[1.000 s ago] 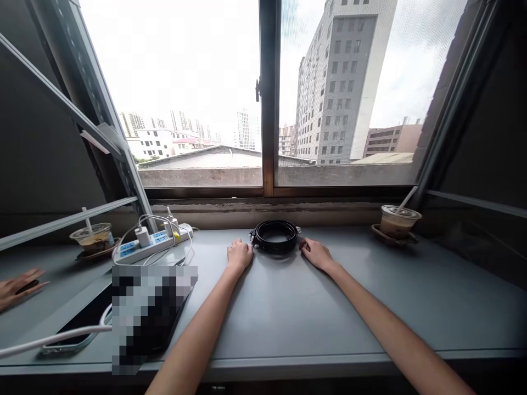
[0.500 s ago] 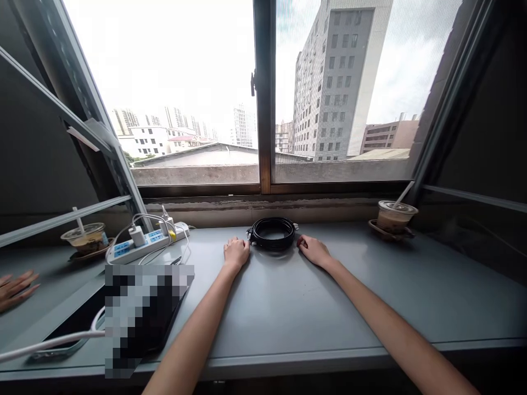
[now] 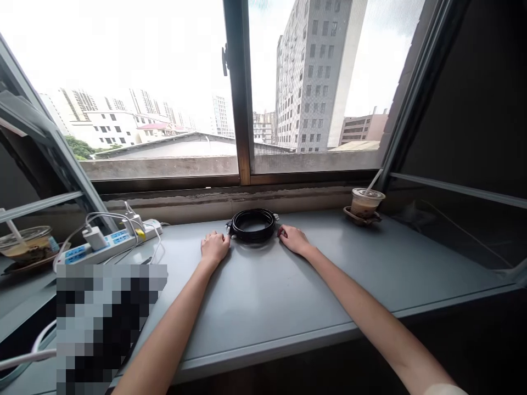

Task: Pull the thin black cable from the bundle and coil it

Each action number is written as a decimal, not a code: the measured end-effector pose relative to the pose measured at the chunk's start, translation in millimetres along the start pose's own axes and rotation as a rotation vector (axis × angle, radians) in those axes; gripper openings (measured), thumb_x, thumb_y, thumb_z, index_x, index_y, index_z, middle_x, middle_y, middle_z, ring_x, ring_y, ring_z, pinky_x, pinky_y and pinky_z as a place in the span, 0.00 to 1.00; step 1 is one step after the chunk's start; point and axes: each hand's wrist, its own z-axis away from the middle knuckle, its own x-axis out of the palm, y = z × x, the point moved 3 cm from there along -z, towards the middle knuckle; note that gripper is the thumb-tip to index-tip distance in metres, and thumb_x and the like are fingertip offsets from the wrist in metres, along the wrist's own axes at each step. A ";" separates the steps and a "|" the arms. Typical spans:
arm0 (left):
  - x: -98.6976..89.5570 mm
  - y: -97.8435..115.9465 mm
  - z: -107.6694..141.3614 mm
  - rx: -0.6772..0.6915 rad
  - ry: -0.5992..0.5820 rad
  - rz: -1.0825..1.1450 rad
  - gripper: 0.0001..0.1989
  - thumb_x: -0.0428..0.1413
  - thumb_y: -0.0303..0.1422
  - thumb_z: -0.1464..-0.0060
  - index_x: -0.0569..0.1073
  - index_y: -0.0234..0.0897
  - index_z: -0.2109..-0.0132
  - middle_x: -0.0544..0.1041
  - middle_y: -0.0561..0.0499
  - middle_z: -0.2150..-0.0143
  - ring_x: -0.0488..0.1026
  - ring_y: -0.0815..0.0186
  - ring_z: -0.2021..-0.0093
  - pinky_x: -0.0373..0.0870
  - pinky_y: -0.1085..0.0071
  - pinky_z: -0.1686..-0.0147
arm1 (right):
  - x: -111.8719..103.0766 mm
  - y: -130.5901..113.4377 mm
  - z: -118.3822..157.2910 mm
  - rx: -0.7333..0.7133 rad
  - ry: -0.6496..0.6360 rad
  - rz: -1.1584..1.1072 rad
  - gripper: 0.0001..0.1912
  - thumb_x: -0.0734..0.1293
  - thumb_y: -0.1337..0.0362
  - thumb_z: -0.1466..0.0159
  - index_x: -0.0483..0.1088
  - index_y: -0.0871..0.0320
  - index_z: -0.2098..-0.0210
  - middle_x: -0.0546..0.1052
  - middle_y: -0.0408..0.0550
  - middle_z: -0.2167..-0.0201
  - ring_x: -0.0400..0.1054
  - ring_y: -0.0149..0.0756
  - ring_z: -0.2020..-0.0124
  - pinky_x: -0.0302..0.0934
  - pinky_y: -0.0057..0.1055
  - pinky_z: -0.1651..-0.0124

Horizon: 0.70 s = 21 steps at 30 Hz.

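Note:
A coil of black cable (image 3: 253,235) with pale connectors at both sides lies on the grey desk (image 3: 263,296), close to the window wall. Just left of the coil, my left hand (image 3: 215,246) rests on the desk with its fingers curled in; nothing shows in it. On the other side my right hand (image 3: 293,240) rests with closed fingers, and a small dark red thing shows at its fingertips, too small to name. Neither hand is seen gripping the coil.
A white power strip (image 3: 115,239) with plugs and cords lies at the left, beside a drink cup (image 3: 27,241). Another cup with a straw (image 3: 365,203) stands at the back right. A pixelated dark object covers the front left. Metal frames rise at both sides.
The view has turned to the right, so the scene sits further left. The other person's hand at the left edge has left the view. My hands keep their places beside the coil.

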 end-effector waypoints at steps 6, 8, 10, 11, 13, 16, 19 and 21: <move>2.4 -1.2 -1.8 -0.004 0.013 0.020 0.17 0.42 0.32 0.42 0.74 0.32 0.62 0.72 0.40 0.53 0.66 0.57 0.50 0.61 0.59 0.52 | 1.0 0.8 -0.6 -0.009 0.001 -0.001 0.13 0.61 0.59 0.34 0.68 0.61 0.56 0.72 0.49 0.57 0.68 0.35 0.58 0.64 0.39 0.54; 3.4 -1.5 -2.3 -0.002 0.022 0.036 0.16 0.43 0.32 0.42 0.74 0.32 0.63 0.72 0.40 0.53 0.66 0.57 0.50 0.61 0.59 0.52 | 1.5 1.6 -1.1 -0.008 0.000 -0.003 0.13 0.61 0.59 0.34 0.68 0.61 0.56 0.72 0.49 0.57 0.68 0.35 0.58 0.64 0.39 0.55; 4.3 -1.7 -2.8 -0.001 0.036 0.061 0.14 0.44 0.32 0.43 0.73 0.32 0.65 0.72 0.40 0.54 0.67 0.57 0.50 0.61 0.58 0.52 | 2.1 2.4 -1.9 -0.004 0.001 -0.003 0.13 0.61 0.59 0.34 0.68 0.61 0.56 0.72 0.49 0.57 0.68 0.35 0.58 0.64 0.39 0.55; 4.6 -1.8 -2.9 -0.002 0.047 0.077 0.13 0.45 0.31 0.43 0.73 0.32 0.66 0.73 0.40 0.55 0.67 0.56 0.51 0.61 0.57 0.52 | 2.4 2.7 -2.2 -0.002 0.002 -0.002 0.13 0.61 0.59 0.34 0.68 0.61 0.56 0.72 0.49 0.57 0.68 0.35 0.58 0.64 0.39 0.55; 4.4 -2.3 -2.9 -0.013 0.082 0.120 0.12 0.45 0.31 0.44 0.72 0.33 0.66 0.73 0.39 0.56 0.68 0.55 0.52 0.62 0.57 0.53 | 2.9 3.1 -2.4 0.001 0.003 -0.001 0.13 0.61 0.59 0.35 0.68 0.61 0.56 0.72 0.49 0.57 0.68 0.35 0.58 0.64 0.39 0.55; -0.3 -3.7 -1.1 -0.057 0.195 0.206 0.17 0.38 0.33 0.41 0.69 0.31 0.59 0.73 0.36 0.58 0.70 0.53 0.55 0.64 0.58 0.56 | 3.0 2.8 -1.0 0.003 0.001 0.000 0.13 0.61 0.59 0.34 0.68 0.61 0.56 0.72 0.49 0.58 0.68 0.35 0.58 0.64 0.39 0.55; -9.9 -0.5 3.8 -0.041 0.355 0.272 0.20 0.34 0.35 0.39 0.63 0.29 0.51 0.69 0.35 0.53 0.68 0.54 0.52 0.64 0.59 0.55 | 2.9 2.6 1.2 -0.001 -0.007 0.001 0.12 0.61 0.59 0.34 0.68 0.61 0.57 0.72 0.49 0.58 0.68 0.35 0.59 0.64 0.39 0.55; -15.4 8.3 8.6 0.056 0.433 0.282 0.18 0.36 0.36 0.39 0.61 0.31 0.48 0.67 0.37 0.49 0.65 0.56 0.48 0.61 0.60 0.50 | 3.6 3.3 1.5 -0.002 -0.014 0.003 0.12 0.61 0.59 0.34 0.68 0.61 0.57 0.72 0.49 0.59 0.68 0.34 0.60 0.64 0.38 0.55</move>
